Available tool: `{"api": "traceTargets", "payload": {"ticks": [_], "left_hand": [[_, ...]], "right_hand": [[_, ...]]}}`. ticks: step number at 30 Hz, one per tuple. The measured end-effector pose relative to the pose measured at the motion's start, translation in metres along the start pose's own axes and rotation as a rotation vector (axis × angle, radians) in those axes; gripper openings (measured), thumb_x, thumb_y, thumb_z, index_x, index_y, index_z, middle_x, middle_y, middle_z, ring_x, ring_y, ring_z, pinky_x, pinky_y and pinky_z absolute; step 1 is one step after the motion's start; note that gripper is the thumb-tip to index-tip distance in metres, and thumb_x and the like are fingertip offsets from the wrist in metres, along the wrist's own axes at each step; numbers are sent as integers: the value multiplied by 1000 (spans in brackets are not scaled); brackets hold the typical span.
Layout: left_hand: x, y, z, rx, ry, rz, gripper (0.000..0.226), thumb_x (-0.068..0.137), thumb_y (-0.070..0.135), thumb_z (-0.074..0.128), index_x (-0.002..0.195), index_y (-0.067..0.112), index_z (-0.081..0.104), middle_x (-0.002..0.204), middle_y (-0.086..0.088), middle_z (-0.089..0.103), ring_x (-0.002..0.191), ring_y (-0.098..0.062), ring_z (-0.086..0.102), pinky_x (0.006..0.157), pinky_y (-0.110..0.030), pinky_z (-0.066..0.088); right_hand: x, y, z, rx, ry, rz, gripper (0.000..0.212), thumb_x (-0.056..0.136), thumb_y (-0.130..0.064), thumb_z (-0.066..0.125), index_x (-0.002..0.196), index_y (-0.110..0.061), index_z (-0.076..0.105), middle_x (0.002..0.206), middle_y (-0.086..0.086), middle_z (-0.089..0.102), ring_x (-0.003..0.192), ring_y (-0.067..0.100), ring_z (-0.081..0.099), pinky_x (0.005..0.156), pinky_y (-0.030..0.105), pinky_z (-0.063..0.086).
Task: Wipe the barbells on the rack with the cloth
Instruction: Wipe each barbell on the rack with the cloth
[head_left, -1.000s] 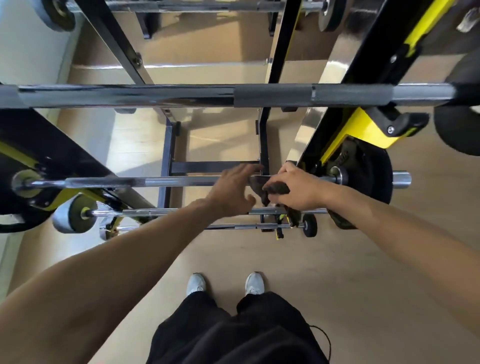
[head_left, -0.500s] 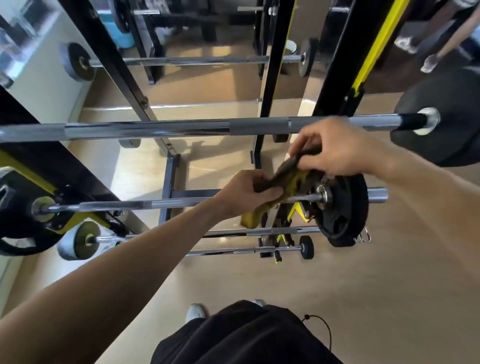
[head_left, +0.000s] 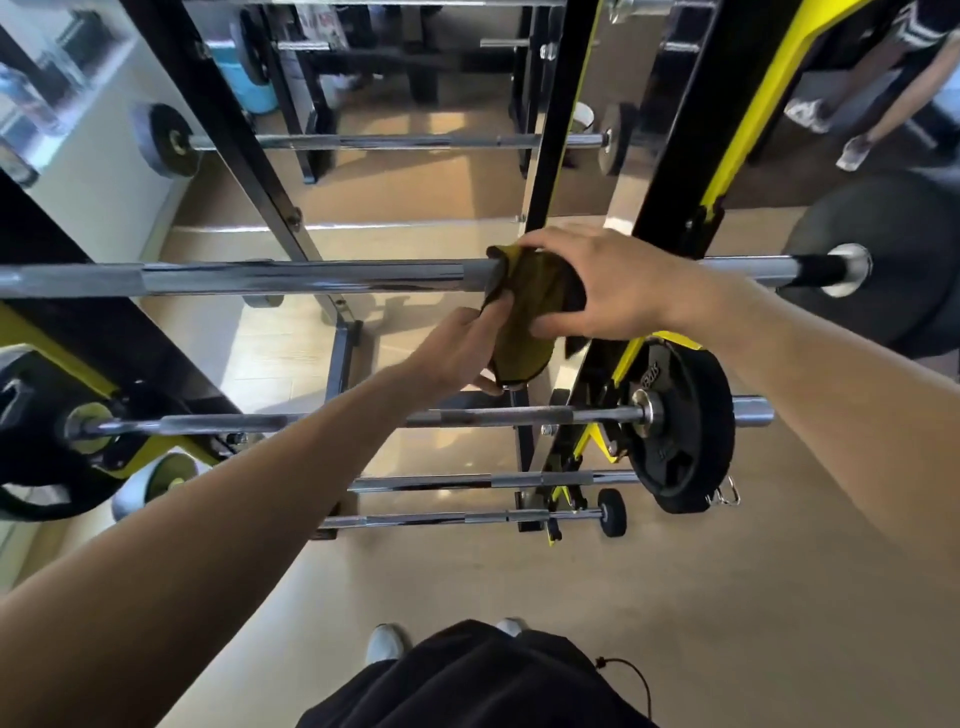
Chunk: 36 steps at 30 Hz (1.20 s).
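The right hand (head_left: 597, 283), right of centre, is closed over the yellow-and-dark cloth (head_left: 524, 312), pressing it around the upper barbell (head_left: 311, 278) that crosses the middle of the frame. The left hand (head_left: 457, 353), just below, pinches the cloth's hanging lower edge. In my judgement the wipe on this bar is only being set up: the cloth sits at one spot, with the long shaft toward the left and the sleeve toward the right yet to be covered. Nothing shows whether the lower barbell (head_left: 493, 415), the two thinner bars near the floor or the far bar at the top are wiped. The black-and-yellow rack (head_left: 670, 208) carries them all; no containers are involved.
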<state>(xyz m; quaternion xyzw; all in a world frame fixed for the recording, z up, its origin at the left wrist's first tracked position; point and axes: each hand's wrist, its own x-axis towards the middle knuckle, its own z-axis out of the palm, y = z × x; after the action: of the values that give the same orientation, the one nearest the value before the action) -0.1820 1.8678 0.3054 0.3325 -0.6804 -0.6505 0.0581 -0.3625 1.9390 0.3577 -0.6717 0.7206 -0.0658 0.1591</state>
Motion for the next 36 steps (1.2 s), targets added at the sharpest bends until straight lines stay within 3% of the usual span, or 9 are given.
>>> {"api": "traceTargets", "payload": {"ticks": [3, 5, 8, 10, 12, 15, 21, 27, 36], "left_hand": [[-8, 17, -17, 427, -87, -219, 53, 103, 52, 34, 104, 5, 59, 104, -17, 71, 86, -29, 72, 70, -35, 61], [-15, 33, -27, 638, -5, -158, 49, 99, 49, 48, 88, 5, 66, 79, -11, 74, 65, -23, 71, 60, -32, 58], [-17, 54, -45, 697, 607, 387, 35, 93, 33, 50, 64, 14, 57, 57, -1, 60, 48, -18, 53, 46, -27, 39], [-1, 58, -62, 841, 866, 488, 25, 92, 26, 44, 71, 16, 54, 62, 1, 54, 54, -15, 48, 52, -24, 34], [24, 46, -76, 976, 782, 303, 24, 92, 25, 42, 81, 9, 57, 73, -7, 60, 65, -23, 55, 58, -31, 43], [42, 35, -84, 949, 669, 73, 29, 87, 28, 45, 67, 7, 50, 67, -10, 56, 56, -25, 49, 52, -29, 38], [45, 36, -82, 924, 713, 15, 34, 87, 35, 45, 68, 7, 52, 66, -7, 53, 55, -23, 47, 51, -28, 32], [50, 45, -75, 851, 719, -111, 43, 91, 44, 36, 84, 8, 59, 76, -6, 56, 72, -28, 53, 68, -38, 40], [48, 47, -74, 971, 634, -155, 26, 90, 34, 45, 91, 11, 55, 86, -10, 57, 83, -32, 56, 72, -38, 44]], "right_hand": [[17, -3, 3, -65, 18, 0, 67, 76, -55, 74, 131, -24, 50, 116, 2, 61, 105, 24, 56, 90, 38, 49], [31, -15, 4, -105, -1, 3, 54, 76, -61, 70, 111, -22, 57, 97, 0, 61, 90, 23, 57, 79, 36, 49], [54, -35, 11, -231, 27, -36, 46, 79, -61, 65, 99, -20, 56, 87, 0, 56, 83, 24, 56, 70, 33, 45], [64, -44, 16, -270, 53, -73, 44, 79, -60, 67, 91, -20, 54, 82, -1, 54, 79, 24, 56, 67, 32, 42], [63, -44, 17, -308, 76, -88, 47, 81, -65, 63, 93, -20, 53, 82, 0, 52, 75, 23, 51, 65, 31, 37], [41, -18, 14, -429, 120, -83, 48, 89, -61, 52, 106, -16, 53, 90, 5, 61, 73, 27, 52, 63, 34, 39], [-8, 40, 5, -436, 151, 43, 42, 88, -59, 56, 106, -21, 52, 94, 3, 66, 79, 26, 62, 62, 32, 42], [32, -2, 18, -434, 153, 54, 45, 89, -62, 52, 102, -20, 62, 80, 0, 62, 70, 22, 60, 72, 36, 52], [61, -52, 46, -462, 398, -13, 35, 92, -52, 53, 100, -20, 64, 84, 2, 68, 69, 26, 57, 83, 40, 40]]}}
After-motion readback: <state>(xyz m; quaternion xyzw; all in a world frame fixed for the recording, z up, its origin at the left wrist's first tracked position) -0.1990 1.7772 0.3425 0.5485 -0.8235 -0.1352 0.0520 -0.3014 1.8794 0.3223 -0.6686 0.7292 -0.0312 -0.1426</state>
